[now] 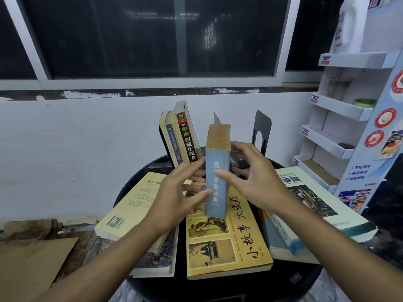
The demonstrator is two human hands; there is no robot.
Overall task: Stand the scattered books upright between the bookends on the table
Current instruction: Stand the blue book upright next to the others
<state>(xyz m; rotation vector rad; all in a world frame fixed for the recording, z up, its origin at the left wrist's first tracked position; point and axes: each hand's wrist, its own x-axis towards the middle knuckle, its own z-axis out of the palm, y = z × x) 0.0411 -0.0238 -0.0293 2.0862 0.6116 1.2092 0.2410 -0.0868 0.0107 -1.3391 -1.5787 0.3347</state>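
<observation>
A thick blue-grey book [218, 171] is held upright above the round black table [305, 277]. My left hand [176, 195] grips its left side and my right hand [255, 179] grips its right side, thumb on the spine. Behind it, three books [181, 136] lean upright against the left bookend, which is mostly hidden. The black right bookend [261, 131] stands apart at the back. Lying flat are a yellow book [226, 243], a cream book [133, 203] on another book, and a large white-and-green book [311, 205].
A white cardboard display shelf [349, 110] stands to the right of the table. A white wall and dark window lie behind. Brown cardboard [32, 264] lies on the floor at the left.
</observation>
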